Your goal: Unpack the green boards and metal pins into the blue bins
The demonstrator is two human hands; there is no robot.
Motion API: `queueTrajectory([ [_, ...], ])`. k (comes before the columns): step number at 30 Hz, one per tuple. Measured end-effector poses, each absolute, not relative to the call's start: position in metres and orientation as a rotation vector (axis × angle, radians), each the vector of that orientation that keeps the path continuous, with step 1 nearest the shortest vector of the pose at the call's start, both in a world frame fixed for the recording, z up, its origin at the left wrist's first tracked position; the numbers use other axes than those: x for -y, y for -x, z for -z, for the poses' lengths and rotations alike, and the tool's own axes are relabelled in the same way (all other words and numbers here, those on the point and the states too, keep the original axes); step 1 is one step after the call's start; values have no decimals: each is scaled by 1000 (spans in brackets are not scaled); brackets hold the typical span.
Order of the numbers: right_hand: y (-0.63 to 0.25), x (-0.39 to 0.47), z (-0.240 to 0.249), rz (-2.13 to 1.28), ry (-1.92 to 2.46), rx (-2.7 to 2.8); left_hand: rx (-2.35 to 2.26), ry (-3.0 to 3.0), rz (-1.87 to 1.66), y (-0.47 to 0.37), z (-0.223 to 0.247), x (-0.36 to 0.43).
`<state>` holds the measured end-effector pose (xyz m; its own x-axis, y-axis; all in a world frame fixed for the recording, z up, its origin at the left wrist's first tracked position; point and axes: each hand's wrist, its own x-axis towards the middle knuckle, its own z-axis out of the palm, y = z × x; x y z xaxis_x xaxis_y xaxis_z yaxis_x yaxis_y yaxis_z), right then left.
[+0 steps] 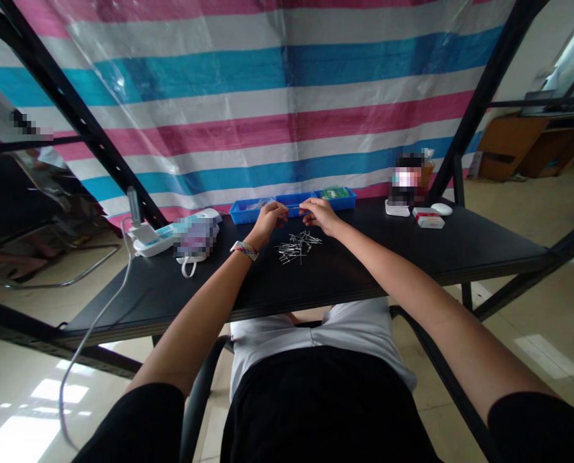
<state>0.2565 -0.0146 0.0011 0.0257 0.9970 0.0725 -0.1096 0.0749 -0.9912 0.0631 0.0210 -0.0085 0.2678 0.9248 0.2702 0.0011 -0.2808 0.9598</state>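
Observation:
My left hand [270, 217] and my right hand [318, 213] are raised just in front of the blue compartment tray [294, 202], fingertips pinched and facing each other. Between them runs a thin metal pin [293, 207], with one end at each hand's fingers. Its exact form is too small to make out. On the black table below and between my hands lies a loose pile of thin silvery metal pins [297, 247], which look like blind rivets and point in many directions. The tray holds clear plastic bags [260, 203] at its left and a green packet [335, 193] at its right.
A white power strip [164, 239] with a plugged-in charger and a pouch [197, 239] with a strap lie on the black table [383, 257] at left. At right stand a small box [428, 217], a white mouse [441, 209] and bottles. A striped sheet [287, 96] hangs behind.

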Motion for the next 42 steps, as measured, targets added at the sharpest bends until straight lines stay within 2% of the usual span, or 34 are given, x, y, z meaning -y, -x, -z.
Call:
queueTrajectory([
  [18, -253, 10, 5, -1106, 1056, 1172, -922, -1542, -1183, -61, 19, -30],
  [42, -254, 5, 9, -1180, 1044, 1050, -902, -1540, -1172, -64, 12, -20],
])
